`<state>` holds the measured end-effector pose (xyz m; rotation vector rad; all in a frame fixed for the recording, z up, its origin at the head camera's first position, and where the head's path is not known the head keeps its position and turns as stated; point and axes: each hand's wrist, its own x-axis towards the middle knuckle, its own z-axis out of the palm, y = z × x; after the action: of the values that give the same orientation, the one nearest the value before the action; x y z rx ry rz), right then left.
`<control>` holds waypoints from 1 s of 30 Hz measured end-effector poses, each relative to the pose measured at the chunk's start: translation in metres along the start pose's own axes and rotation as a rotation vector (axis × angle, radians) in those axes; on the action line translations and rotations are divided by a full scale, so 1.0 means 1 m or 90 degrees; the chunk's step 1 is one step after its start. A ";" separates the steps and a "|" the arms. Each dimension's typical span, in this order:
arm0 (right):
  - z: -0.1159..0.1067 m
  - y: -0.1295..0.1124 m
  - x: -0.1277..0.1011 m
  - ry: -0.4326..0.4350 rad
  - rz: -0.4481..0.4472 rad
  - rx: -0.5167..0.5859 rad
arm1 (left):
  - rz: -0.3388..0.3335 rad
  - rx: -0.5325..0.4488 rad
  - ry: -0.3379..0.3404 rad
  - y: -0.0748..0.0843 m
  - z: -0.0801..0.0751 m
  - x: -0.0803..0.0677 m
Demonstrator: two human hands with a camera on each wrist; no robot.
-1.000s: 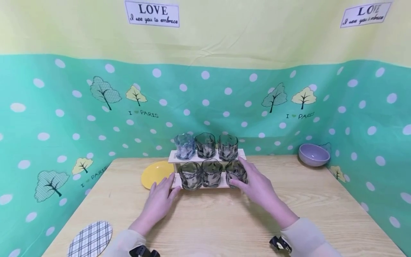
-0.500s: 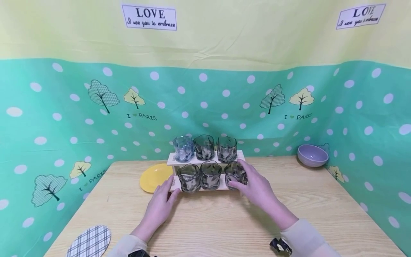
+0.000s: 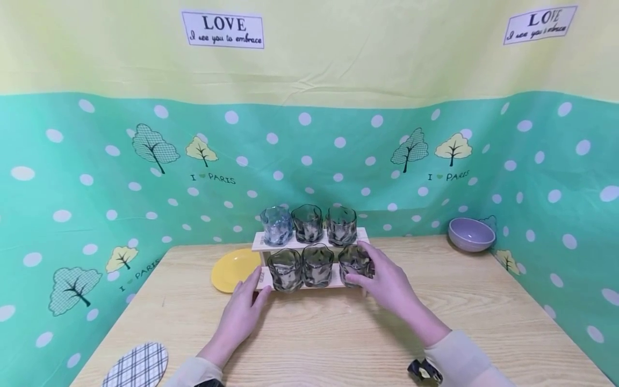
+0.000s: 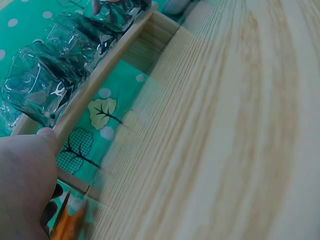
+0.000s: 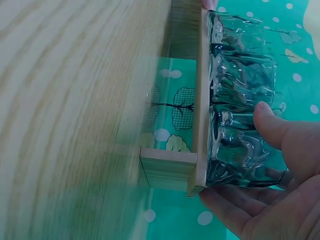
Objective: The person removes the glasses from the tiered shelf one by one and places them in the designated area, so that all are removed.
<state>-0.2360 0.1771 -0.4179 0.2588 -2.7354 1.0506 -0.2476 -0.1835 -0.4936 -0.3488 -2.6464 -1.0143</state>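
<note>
A two-tier wooden rack [image 3: 338, 278] bears two rows of wavy drinking glasses, three in each row. The back-left glass [image 3: 276, 227] is bluish; the others are smoky grey. My left hand [image 3: 237, 312] holds the left end of the lower tier, its thumb at the shelf's front corner in the left wrist view. At the other end, my right hand [image 3: 389, 282] grips the front-right glass [image 3: 352, 264]. The right wrist view shows its thumb [image 5: 267, 117] on the near side of this glass and fingers round the outer side, which stands on the shelf.
Behind the left hand lies a yellow plate [image 3: 232, 270], partly covered by the rack. A purple bowl [image 3: 471, 235] stands at the back right, by the polka-dot cloth wall [image 3: 309, 140]. At the front left is a round checked mat [image 3: 137, 366] on the wooden table [image 3: 309, 338].
The head view has tilted a little, so the scene sits slightly lower. Both hands keep their places at the rack, and the glasses stay in their rows.
</note>
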 end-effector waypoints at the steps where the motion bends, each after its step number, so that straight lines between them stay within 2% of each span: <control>1: -0.001 -0.001 0.000 -0.002 0.002 0.004 | -0.004 -0.002 -0.003 0.000 0.000 0.000; 6: -0.010 -0.004 -0.001 -0.021 0.023 0.024 | -0.015 -0.009 -0.018 0.000 0.000 -0.001; 14: -0.035 -0.008 0.000 -0.026 0.016 0.018 | -0.001 -0.007 -0.002 0.002 0.000 -0.002; 20: -0.053 -0.003 0.004 -0.010 0.021 0.003 | -0.016 -0.013 -0.022 0.001 -0.001 -0.001; 30: -0.072 0.017 0.014 0.017 0.075 -0.002 | -0.010 -0.007 -0.025 0.000 -0.001 0.001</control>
<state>-0.2448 0.2367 -0.3727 0.0835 -2.7566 1.0694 -0.2481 -0.1839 -0.4932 -0.3543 -2.6836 -1.0381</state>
